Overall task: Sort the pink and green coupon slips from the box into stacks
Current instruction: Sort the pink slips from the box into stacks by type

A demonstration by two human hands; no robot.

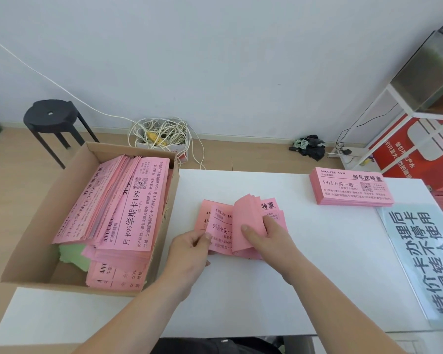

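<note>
Head view, near first: the left hand (189,249) pinches the left edge of a loose bundle of pink coupon slips (221,226), thumb on top. The right hand (264,238) curls round several thin paper slips and bends them up into an arch. The bundle lies on the smooth white table (241,297). At the left stands an open brown cardboard box (28,246). It holds slanted piles of printed pink slips (128,200), and some green slips (72,254) show under them. Farther right on the table lies a neat rectangular pink stack (351,186). Behind, on the floor, stand a round black stool (51,116) and tangled white cables (159,134).
</note>
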